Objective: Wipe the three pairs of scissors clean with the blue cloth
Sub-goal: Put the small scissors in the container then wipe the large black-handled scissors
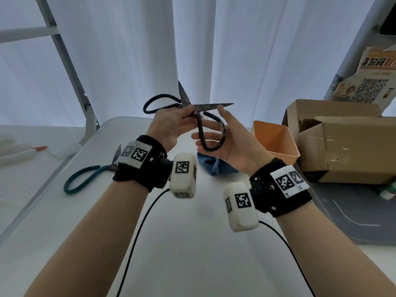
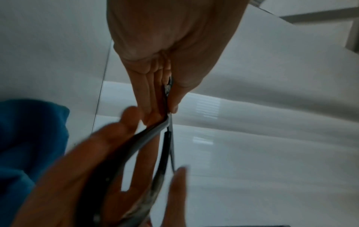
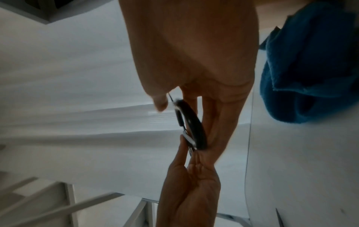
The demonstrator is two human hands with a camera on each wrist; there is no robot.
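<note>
1. White table (image 1: pixel 192 243) carries our blue cloth (image 1: pixel 211 166), bunched beneath our raised hands.
2. Teal-handled scissors (image 1: pixel 83 179) lie left.
3. Our left hand (image 1: pixel 171 125) pinches the open black scissors (image 1: pixel 201 116) at the pivot.
4. Our right hand (image 1: pixel 231 142), fingers spread, cradles one loop.

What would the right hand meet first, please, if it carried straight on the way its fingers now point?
Probably the black scissors themselves: the right hand points up and leftward, open, with one handle loop lying against its fingers. Just past that is the left hand, pinching the scissors near the pivot. Depth is hard to judge.
</note>
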